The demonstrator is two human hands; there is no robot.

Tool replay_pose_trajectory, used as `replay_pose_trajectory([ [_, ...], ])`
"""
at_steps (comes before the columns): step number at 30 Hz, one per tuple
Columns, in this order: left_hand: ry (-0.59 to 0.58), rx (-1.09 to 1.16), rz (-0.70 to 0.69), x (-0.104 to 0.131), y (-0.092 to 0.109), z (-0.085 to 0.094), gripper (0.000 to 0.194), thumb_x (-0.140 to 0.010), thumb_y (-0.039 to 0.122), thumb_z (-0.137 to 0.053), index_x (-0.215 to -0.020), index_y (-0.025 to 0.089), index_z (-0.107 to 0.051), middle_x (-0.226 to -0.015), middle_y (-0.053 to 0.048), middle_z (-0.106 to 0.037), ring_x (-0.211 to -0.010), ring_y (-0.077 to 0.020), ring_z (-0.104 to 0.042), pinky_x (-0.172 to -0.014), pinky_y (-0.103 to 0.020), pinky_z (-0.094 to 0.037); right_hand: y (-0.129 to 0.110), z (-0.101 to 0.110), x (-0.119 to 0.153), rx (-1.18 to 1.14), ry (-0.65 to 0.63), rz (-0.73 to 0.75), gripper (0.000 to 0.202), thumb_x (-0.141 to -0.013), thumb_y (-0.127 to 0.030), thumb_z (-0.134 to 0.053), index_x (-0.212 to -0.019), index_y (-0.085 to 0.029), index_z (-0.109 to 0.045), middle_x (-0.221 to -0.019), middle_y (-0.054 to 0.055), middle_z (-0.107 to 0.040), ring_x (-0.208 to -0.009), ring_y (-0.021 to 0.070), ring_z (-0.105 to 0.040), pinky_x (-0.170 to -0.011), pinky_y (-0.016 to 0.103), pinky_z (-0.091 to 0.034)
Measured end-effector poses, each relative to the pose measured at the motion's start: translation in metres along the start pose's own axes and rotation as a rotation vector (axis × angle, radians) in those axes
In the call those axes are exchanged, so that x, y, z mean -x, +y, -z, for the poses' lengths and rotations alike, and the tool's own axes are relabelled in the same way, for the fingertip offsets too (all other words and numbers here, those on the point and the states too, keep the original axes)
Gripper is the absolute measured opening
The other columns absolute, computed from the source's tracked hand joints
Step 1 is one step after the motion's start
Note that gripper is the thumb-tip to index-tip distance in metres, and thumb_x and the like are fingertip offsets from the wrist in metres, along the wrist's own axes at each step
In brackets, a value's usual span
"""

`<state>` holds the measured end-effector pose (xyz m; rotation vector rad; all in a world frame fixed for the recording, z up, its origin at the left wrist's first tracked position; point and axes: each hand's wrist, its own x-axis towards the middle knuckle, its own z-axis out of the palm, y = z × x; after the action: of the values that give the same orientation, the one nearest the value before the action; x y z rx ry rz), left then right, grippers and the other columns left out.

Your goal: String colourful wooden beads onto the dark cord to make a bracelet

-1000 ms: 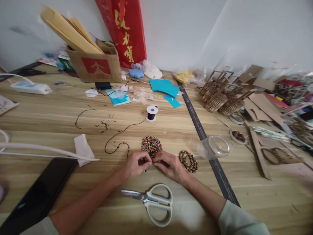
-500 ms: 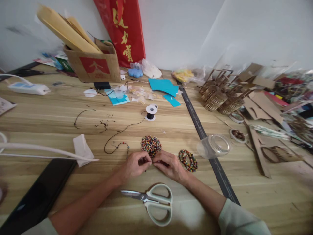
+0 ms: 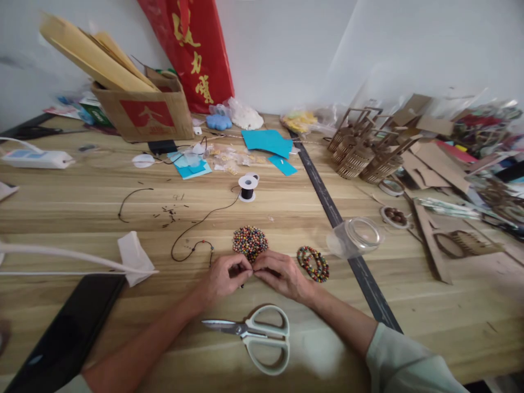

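My left hand is closed in a pinch just in front of a pile of small multicoloured beads. A thin black cord with a few beads threaded on it runs from a white spool to this hand, and a dark bit shows below the fingers. My right hand also pinches, its fingertips meeting the left ones; what lies between them is too small to make out. A beaded bracelet lies to the right of that hand. Scissors with pale handles lie partly open nearer to me.
A clear plastic container lies to the right on a dark strip. On the left are a black phone-like slab and a white cable. A cardboard box, blue cards and small wooden baskets stand or lie farther back.
The view has shifted slightly, so the background sits a little farther left. Both hands keep the same pinch, fingertips together by the bead pile.
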<state>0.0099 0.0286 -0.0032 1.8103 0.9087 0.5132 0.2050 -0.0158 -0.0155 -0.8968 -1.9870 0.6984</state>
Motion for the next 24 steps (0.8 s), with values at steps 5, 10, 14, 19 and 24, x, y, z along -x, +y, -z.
replay_pose_trajectory([
  [5,0.002,-0.012,-0.013,0.0000,0.0014,0.0008,0.015,-0.076,0.025,-0.059,-0.068,0.014,-0.065,-0.064,-0.001,-0.063,-0.062,-0.0135,-0.055,-0.060,-0.022,-0.041,0.0034,-0.0019,0.0028,-0.010,0.005,-0.014,0.010,-0.095,-0.023,-0.056,-0.095,-0.015,-0.062,-0.085,0.008,-0.066,-0.079,0.0163,-0.062,-0.071,0.027,-0.052],
  [10,-0.004,-0.025,-0.046,-0.0006,0.0021,0.0020,0.014,-0.078,0.024,-0.059,-0.070,0.015,-0.066,-0.067,-0.001,-0.066,-0.064,-0.0137,-0.057,-0.063,-0.022,-0.042,0.0008,-0.0002,0.0007,-0.014,-0.004,0.001,0.014,-0.097,-0.025,-0.053,-0.092,-0.015,-0.062,-0.085,0.009,-0.066,-0.079,0.0165,-0.063,-0.071,0.027,-0.053],
  [14,-0.006,-0.054,-0.072,-0.0013,0.0007,0.0028,0.015,-0.078,0.022,-0.058,-0.071,0.014,-0.068,-0.067,-0.002,-0.067,-0.064,-0.0138,-0.058,-0.063,-0.022,-0.043,-0.0019,0.0021,-0.0014,-0.010,-0.002,-0.001,0.016,-0.097,-0.026,-0.053,-0.091,-0.015,-0.063,-0.083,0.009,-0.066,-0.077,0.0162,-0.062,-0.069,0.027,-0.052],
  [19,-0.006,-0.055,-0.092,-0.0012,-0.0018,0.0036,0.016,-0.078,0.021,-0.057,-0.076,0.014,-0.071,-0.068,-0.003,-0.069,-0.064,-0.0138,-0.059,-0.063,-0.023,-0.044,-0.0018,0.0024,-0.0011,-0.017,0.016,0.004,0.016,-0.097,-0.026,-0.054,-0.091,-0.015,-0.064,-0.083,0.009,-0.066,-0.077,0.0165,-0.062,-0.069,0.027,-0.052],
  [24,-0.007,0.026,-0.044,-0.0011,-0.0014,0.0029,0.013,-0.077,0.023,-0.061,-0.074,0.015,-0.070,-0.069,-0.003,-0.069,-0.064,-0.0138,-0.059,-0.060,-0.022,-0.044,-0.0019,0.0021,0.0001,0.011,0.015,-0.016,0.016,-0.096,-0.028,-0.055,-0.090,-0.015,-0.062,-0.081,0.008,-0.066,-0.076,0.0158,-0.062,-0.067,0.026,-0.052],
])
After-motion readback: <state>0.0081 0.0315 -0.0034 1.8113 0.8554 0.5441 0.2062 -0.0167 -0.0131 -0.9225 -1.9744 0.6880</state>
